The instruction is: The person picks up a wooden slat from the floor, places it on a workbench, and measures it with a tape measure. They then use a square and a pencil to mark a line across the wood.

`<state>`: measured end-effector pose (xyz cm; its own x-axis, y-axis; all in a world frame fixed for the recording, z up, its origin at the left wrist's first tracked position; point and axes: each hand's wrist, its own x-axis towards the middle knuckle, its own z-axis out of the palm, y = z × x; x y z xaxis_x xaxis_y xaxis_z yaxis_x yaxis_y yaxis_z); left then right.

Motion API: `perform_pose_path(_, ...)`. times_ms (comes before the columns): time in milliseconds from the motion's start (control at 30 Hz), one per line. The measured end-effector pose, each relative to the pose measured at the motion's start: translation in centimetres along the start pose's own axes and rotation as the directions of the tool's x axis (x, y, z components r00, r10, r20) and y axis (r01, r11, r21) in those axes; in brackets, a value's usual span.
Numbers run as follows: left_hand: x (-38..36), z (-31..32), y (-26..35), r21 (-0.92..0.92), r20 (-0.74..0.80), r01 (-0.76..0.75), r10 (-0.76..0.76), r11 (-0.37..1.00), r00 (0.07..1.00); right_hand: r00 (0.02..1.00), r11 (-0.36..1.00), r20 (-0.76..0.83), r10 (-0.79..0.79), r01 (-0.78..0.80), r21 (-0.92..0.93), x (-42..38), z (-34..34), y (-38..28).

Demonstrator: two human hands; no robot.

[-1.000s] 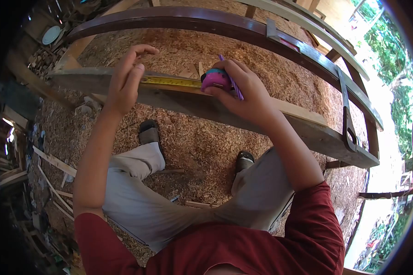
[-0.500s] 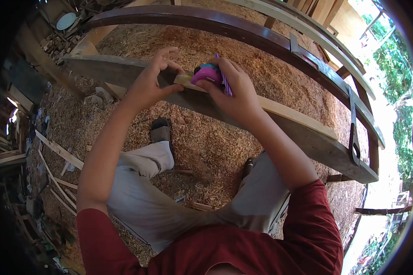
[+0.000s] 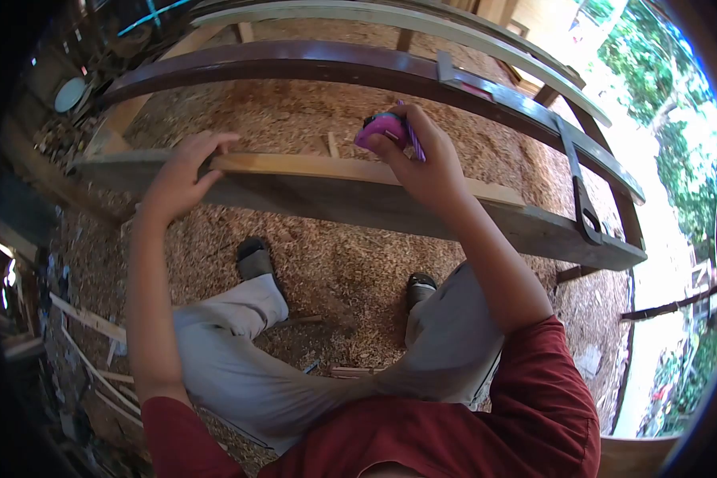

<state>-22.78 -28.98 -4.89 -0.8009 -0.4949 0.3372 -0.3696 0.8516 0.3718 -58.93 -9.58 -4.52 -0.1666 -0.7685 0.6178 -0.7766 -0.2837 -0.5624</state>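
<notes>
My left hand (image 3: 185, 177) has its thumb and fingers on either side of the left end of a pale wooden strip (image 3: 311, 166). This strip lies lengthwise along the top of a grey plank (image 3: 327, 199). Above the strip, to the right of its middle, my right hand (image 3: 430, 155) grips a purple and black tape measure (image 3: 385, 132) with a striped purple cord hanging beside it. The tape measure's case is raised off the wood. I cannot make out any blade drawn from it.
A dark varnished beam (image 3: 295, 60) runs behind the plank, with a metal square (image 3: 449, 70) on it. A black-handled saw (image 3: 588, 217) leans across to the plank's right end. Wood shavings (image 3: 334, 255) cover the ground. Offcuts (image 3: 88, 319) lie at lower left.
The wooden strip has slid left along the plank with my left hand at its end. My right hand has lifted the tape measure away from the strip's left end, rightward.
</notes>
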Motion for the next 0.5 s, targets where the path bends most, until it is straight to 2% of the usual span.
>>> perform_pose_path(67, 0.7, -0.5, 0.7, 0.143, 0.161, 0.084, -0.107, 0.986, 0.981, 1.000, 0.998, -0.006, 0.012, -0.012, -0.067, -1.3, -1.3, 1.2)
perform_pose_path(100, 0.9, -0.5, 1.9, 0.141, 0.163, 0.069, -0.091, 0.988, 0.982, 0.999, 0.999, -0.040, 0.019, -0.021, -0.044, -2.1, -1.5, 2.1)
perform_pose_path(167, 1.7, 0.1, 5.2, 0.301, 0.148, -0.007, -0.039, 0.954, 0.988, 0.996, 0.999, -0.081, 0.030, -0.032, -0.026, -2.9, -2.6, 2.9)
perform_pose_path(200, 2.7, 0.8, 6.6, 0.301, 0.150, -0.019, -0.028, 0.954, 0.988, 0.994, 0.997, -0.078, 0.076, -0.076, 0.007, -3.1, -3.4, 3.0)
perform_pose_path(267, 4.8, 2.3, 9.7, 0.184, 0.197, -0.090, 0.053, 0.979, 0.979, 0.989, 0.992, -0.080, 0.123, -0.121, 0.035, -3.3, -5.1, 3.6)
perform_pose_path(333, 7.0, 4.4, 12.2, 0.161, 0.231, -0.159, 0.120, 0.974, 0.966, 0.973, 0.991, -0.202, 0.116, -0.101, 0.083, -3.1, -7.1, 5.0)
perform_pose_path(367, 8.1, 5.4, 13.3, 0.138, 0.262, -0.217, 0.176, 0.966, 0.949, 0.971, 0.992, -0.210, 0.111, -0.097, 0.076, -2.7, -8.2, 6.0)
perform_pose_path(433, 10.2, 7.1, 15.7, 0.107, 0.251, -0.246, 0.213, 0.963, 0.944, 0.948, 0.986, -0.279, 0.154, -0.167, -0.023, -1.4, -10.7, 8.5)
perform_pose_path(500, 12.3, 8.5, 17.4, 0.083, 0.235, -0.281, 0.255, 0.956, 0.938, 0.932, 0.981, -0.321, 0.169, -0.190, -0.035, 0.3, -12.9, 11.2)
